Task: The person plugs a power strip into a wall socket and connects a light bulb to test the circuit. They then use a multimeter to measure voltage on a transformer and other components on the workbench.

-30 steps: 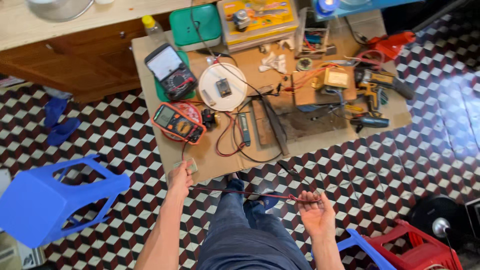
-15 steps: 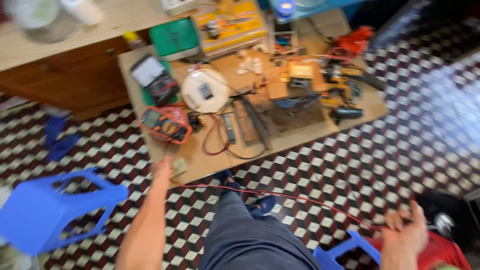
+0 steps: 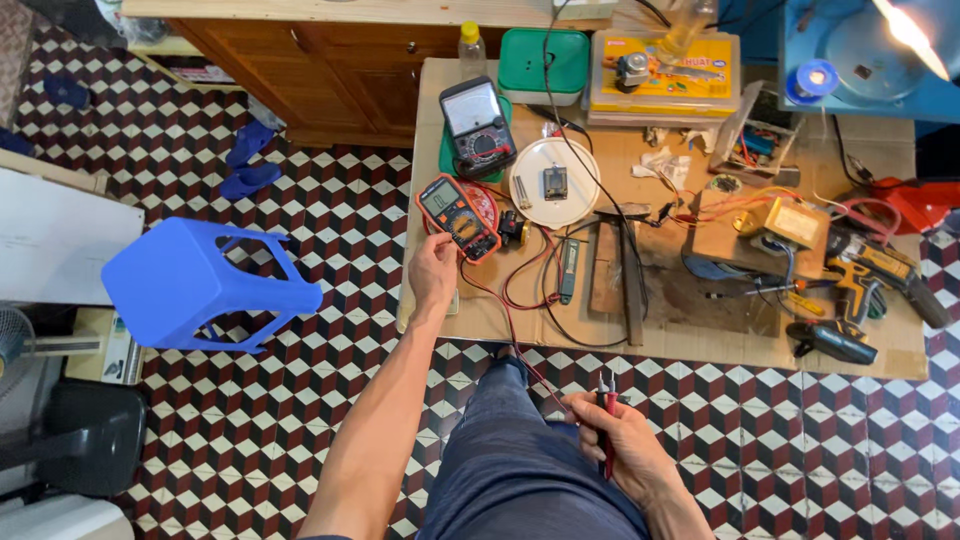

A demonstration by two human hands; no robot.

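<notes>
Moved: left hand (image 3: 433, 272) has come up onto the table edge, fingers curled on the orange multimeter (image 3: 457, 215); right hand (image 3: 617, 441) drew in over the lap
Right fingers: pinching red and black probes (image 3: 607, 405)
Hidden: left fingertips under the meter

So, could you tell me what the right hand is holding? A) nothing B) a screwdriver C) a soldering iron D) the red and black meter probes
D: the right hand grips the probes over the lap, leads running to the orange meter at the left hand.
</notes>
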